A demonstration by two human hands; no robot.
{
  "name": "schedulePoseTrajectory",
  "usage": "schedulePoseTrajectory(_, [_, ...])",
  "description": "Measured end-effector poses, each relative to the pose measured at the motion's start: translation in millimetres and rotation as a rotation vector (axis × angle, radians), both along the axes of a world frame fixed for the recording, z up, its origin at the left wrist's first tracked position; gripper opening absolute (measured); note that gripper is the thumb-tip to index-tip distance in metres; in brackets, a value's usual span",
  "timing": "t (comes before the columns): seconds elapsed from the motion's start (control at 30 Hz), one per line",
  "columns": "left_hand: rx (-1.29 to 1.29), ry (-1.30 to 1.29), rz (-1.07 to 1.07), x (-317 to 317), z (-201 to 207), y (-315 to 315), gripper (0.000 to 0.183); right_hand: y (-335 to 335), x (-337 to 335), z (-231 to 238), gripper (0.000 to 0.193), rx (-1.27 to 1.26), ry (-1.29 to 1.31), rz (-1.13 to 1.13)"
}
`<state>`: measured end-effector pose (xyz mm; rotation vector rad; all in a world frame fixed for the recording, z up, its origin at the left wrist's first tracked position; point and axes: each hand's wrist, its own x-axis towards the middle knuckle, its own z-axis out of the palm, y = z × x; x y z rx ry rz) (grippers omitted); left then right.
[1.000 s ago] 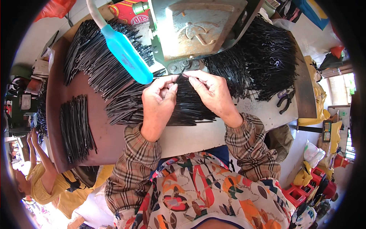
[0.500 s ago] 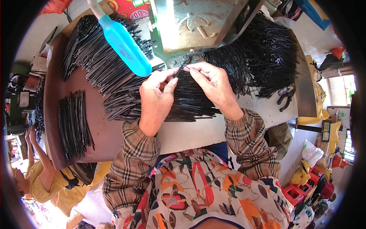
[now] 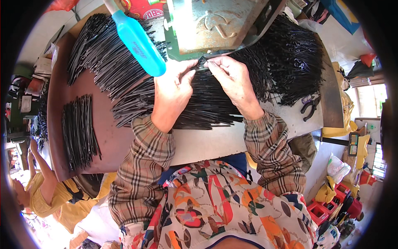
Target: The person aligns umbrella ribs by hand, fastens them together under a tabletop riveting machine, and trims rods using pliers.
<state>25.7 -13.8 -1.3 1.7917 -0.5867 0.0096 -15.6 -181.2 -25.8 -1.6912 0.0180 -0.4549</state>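
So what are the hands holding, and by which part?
Left hand and right hand seem to hold a small dark piece; which part, I can't tell.

on the pale-and-brown table (image 3: 207,145) lie heaps of black rods (image 3: 81,133) and pliers (image 3: 309,108).

Blue lamp (image 3: 139,43): lettering; machine cover (image 3: 203,39): raised umbrella; red packet (image 3: 141,6): round sign
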Motion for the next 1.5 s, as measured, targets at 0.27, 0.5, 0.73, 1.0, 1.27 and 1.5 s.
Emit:
schedulePoseTrajectory(0.27, [0.289,-0.441,0.052,2.6,5.7,-0.7,0.023,-4.0,-3.7,15.3,0.016,0.005,0.1,0.046])
schedulePoseTrajectory(0.5, [0.365,-0.435,0.021,0.9,17.7,-1.4,0.027,-4.5,-6.6,21.2,0.016,0.01,0.155,0.026])
schedulePoseTrajectory(0.73, [0.342,-0.389,-0.003,3.4,19.7,-0.1,0.029,-6.6,-10.6,40.2,0.017,0.062,0.242,0.09])
schedulePoseTrajectory(1.0, [0.012,0.42,-0.186,-0.5,45.9,9.3,0.011,-4.4,-20.3,52.2,0.017,-0.261,0.214,0.256])
schedulePoseTrajectory(1.27, [-0.59,0.673,-0.185,-19.4,35.4,14.8,0.015,-7.8,-62.8,52.7,0.048,0.418,0.229,0.308])
schedulePoseTrajectory(1.5, [-0.661,0.612,0.017,-93.0,13.5,-15.7,0.015,17.7,-90.4,27.0,0.024,0.777,0.198,0.088])
